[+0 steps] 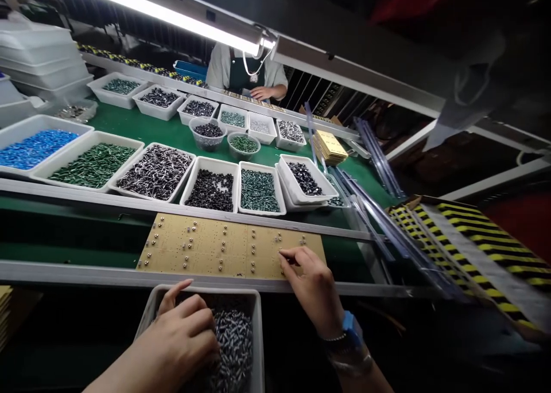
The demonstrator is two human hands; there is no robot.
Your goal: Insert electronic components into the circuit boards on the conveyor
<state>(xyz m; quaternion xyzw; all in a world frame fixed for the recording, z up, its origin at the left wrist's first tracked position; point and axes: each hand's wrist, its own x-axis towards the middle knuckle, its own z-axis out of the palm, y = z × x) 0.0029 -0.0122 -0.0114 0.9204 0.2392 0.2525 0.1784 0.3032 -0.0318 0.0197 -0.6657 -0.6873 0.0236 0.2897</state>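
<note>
My right hand [314,284] is over the right end of a tan circuit board [235,249]. Its thumb and index finger are pinched at the board's surface, and whatever sits between them is too small to name. Small metallic parts stand in rows on the board, which lies along a metal rail. My left hand [176,338] reaches into a white bin [257,335] of small grey cylindrical components [235,341] close to my body. One finger sticks out near the bin's far rim; the others curl down, their tips hidden among the parts.
Behind the board stand white bins of blue components [37,146], green components [94,163] and black components [210,189]. More bins and round tubs line the green table [166,133]. Across it, a co-worker [247,74] handles boards. Clear plastic tubes [365,203] and a yellow-black striped box [482,249] lie right.
</note>
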